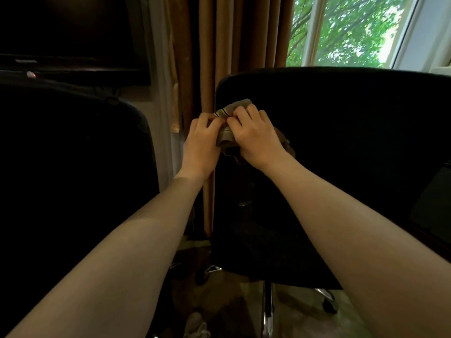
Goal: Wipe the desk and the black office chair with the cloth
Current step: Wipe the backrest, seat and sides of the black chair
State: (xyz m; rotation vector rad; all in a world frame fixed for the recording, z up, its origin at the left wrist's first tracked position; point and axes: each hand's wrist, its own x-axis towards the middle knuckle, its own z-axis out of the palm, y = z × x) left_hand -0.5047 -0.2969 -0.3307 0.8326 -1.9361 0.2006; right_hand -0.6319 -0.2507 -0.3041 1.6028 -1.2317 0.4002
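Head view: cloth [225,136] between fingers [244,113] of left hand [201,140], right hand [256,137], against chair [341,118].

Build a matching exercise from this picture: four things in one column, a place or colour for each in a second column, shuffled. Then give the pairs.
Things
1. cloth
2. curtain
3. window
4. black office chair

Descriptions
A. top right, green leaves outside
B. brown, hanging in folds at top centre
C. gripped by the left hand and the right hand
D. dark backrest just behind the cloth, chrome base below

Pairs: 1-C, 2-B, 3-A, 4-D
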